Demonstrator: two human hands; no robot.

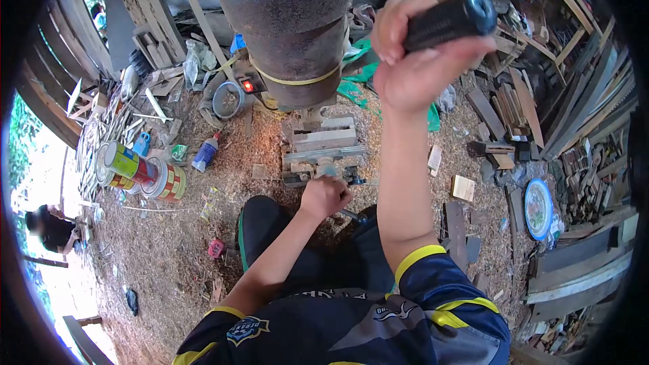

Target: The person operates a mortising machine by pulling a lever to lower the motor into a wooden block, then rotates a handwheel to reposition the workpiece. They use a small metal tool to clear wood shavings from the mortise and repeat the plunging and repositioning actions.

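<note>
My right hand (422, 61) is raised at the upper right, its fingers round a black cylindrical handle (449, 21). Low in the middle, my left hand (326, 196) is closed at the near side of a metal vise (324, 155); what it grips, if anything, is hidden. A grooved piece of wood (324, 136) lies at the vise, beneath the large machine head (287, 34). A small red light glows on a switch box (248, 86) at the machine's left side.
Paint cans (169, 182) and a blue bottle (205, 153) stand at left on the shavings-covered ground. A bucket (228, 99) is beside the machine. Wood pieces (520, 105) and an oval basin (538, 209) lie at right. Another person (54, 230) is at far left.
</note>
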